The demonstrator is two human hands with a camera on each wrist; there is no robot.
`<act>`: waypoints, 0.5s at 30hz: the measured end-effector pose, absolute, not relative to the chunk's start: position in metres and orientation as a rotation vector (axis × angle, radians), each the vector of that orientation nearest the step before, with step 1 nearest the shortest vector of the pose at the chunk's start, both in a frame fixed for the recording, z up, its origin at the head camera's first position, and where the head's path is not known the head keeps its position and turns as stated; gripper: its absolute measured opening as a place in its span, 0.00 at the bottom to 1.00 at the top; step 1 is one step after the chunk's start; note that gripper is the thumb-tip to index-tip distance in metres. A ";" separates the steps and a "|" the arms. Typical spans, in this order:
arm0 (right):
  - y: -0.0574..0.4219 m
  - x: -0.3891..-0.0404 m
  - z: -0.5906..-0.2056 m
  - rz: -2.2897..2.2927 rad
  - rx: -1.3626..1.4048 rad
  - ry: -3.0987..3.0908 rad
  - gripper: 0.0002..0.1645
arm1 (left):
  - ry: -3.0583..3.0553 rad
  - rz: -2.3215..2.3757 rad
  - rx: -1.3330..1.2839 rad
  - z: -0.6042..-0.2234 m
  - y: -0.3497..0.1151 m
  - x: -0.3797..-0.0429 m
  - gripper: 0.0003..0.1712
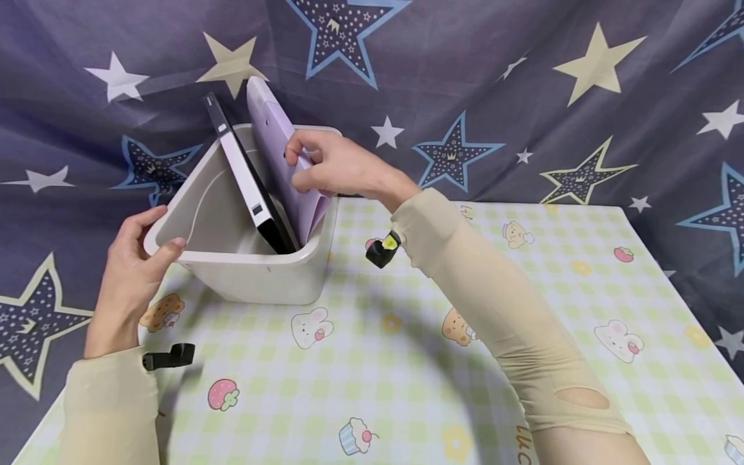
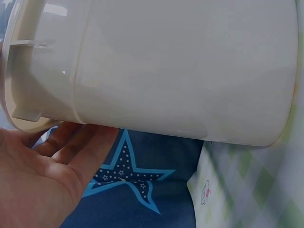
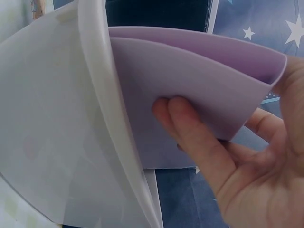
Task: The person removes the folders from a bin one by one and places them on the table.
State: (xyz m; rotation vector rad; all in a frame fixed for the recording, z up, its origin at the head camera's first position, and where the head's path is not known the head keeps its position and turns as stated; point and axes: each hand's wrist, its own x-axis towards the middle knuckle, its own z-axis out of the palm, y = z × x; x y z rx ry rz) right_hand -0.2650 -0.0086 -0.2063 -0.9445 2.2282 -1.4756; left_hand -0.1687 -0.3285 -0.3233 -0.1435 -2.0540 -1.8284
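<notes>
A white plastic bin (image 1: 273,282) stands on the table with two flat items upright inside, both poking above its rim. My left hand (image 1: 129,268) holds the bin's left front corner, thumb over the rim and fingers along the outer wall. In the left wrist view those fingers (image 2: 90,145) lie against the bin's side. My right hand (image 1: 349,161) pinches the edge of a purple folder (image 1: 274,129) at the bin's right side. The right wrist view shows the folder (image 3: 156,71) bowed open at its edge. Left of it leans a black-and-white binder (image 1: 241,169), untouched.
A green-and-white checked cloth with cartoon prints covers the table (image 1: 401,381). Directly behind the bin hangs a dark star-patterned curtain (image 1: 465,77). The bin stands near the table's back left edge. Small black straps (image 1: 168,356) stick out at both cuffs.
</notes>
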 end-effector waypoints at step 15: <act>0.005 -0.264 -0.194 -1.523 -0.857 2.215 0.16 | -2.068 -1.817 -0.142 -0.322 -0.327 -0.169 0.32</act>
